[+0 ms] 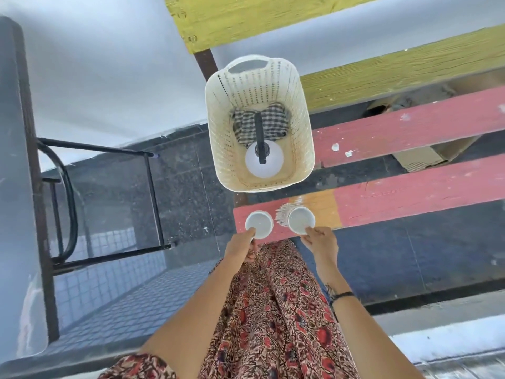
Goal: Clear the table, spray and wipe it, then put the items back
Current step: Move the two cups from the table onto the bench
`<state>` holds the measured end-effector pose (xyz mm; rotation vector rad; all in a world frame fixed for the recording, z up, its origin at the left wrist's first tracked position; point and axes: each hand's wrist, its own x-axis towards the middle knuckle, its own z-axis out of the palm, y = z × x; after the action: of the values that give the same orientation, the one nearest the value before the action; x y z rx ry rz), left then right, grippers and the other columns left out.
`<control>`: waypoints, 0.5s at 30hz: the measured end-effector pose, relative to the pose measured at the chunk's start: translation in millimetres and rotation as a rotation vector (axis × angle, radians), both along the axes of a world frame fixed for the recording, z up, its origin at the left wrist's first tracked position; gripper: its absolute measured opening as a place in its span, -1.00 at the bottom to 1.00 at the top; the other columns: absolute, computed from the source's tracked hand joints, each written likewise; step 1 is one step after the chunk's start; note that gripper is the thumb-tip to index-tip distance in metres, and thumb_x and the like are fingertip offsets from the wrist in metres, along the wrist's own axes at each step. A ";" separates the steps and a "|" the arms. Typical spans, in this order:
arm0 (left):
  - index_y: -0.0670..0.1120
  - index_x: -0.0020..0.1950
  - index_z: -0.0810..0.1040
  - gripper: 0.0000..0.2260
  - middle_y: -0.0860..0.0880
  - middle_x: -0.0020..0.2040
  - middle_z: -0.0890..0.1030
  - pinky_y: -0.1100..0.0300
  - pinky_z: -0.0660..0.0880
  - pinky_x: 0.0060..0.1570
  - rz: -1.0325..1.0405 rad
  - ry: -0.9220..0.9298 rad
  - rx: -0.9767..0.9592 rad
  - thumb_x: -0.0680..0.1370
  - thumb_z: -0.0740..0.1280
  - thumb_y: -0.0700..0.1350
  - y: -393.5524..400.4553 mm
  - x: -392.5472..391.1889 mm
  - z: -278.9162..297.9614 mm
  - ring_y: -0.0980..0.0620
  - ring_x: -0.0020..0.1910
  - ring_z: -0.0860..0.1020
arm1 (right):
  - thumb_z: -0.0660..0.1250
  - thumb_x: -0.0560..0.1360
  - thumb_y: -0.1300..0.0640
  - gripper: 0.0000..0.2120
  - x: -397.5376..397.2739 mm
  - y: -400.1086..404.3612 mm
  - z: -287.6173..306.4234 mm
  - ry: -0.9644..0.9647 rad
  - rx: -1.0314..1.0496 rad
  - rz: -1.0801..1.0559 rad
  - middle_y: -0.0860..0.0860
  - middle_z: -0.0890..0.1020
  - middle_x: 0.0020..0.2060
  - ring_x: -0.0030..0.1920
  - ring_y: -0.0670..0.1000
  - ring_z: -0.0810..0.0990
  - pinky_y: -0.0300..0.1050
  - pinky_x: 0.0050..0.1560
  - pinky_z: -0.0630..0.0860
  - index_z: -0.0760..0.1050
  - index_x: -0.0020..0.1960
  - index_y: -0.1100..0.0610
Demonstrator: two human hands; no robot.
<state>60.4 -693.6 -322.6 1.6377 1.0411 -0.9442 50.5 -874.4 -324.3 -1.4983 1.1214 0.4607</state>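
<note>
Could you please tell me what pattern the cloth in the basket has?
A black-and-white check on the cloth, seen in the head view.

I can't see the spray bottle (264, 159) body under its black head, most of the checked cloth (261, 122) behind it, or my left fingers (252, 248) under the near cup (259, 224).

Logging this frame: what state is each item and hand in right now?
Left cup: upright on the red plank, looks empty, rim pinched by the left hand.
Right cup: upright, looks empty, rim pinched by the right hand.
Basket: upright, open-topped.
Spray bottle: standing in the basket.
Checked cloth: crumpled in the basket.
</note>
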 end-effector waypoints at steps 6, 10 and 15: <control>-0.15 -0.21 0.51 -0.74 -0.03 -0.30 0.53 0.19 0.50 -0.33 -0.032 -0.024 0.031 0.58 0.18 -0.04 0.2 -2.0 -4.8 0.04 -0.41 0.46 | 0.32 0.51 0.20 -0.86 -0.6 -0.4 -0.5 -0.038 -0.019 0.037 0.12 0.57 -0.02 -0.14 0.01 0.63 -0.38 -0.29 0.57 0.39 0.02 0.20; -0.11 -0.24 0.49 -0.75 -0.01 -0.37 0.47 0.24 0.36 -0.41 -0.078 -0.080 0.076 0.57 0.19 -0.04 1.2 -1.9 -9.0 0.05 -0.44 0.39 | 0.30 0.52 0.21 -0.85 2.6 -2.1 2.2 -0.062 -0.075 0.108 0.05 0.54 -0.12 -0.24 -0.12 0.57 -0.47 -0.40 0.48 0.38 0.03 0.22; -0.09 -0.18 0.45 -0.80 -0.08 -0.20 0.50 0.12 0.38 -0.23 -0.157 -0.094 0.097 0.57 0.15 -0.03 -0.4 -0.2 -8.9 -0.01 -0.32 0.42 | 0.29 0.53 0.18 -0.86 5.2 -2.9 5.1 -0.069 -0.097 0.151 0.04 0.51 -0.10 -0.24 -0.07 0.58 -0.38 -0.38 0.53 0.38 0.02 0.20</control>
<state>60.2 -694.0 -331.5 1.8472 0.9174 -0.9213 55.7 -877.3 -319.2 -1.6786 0.9925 0.4597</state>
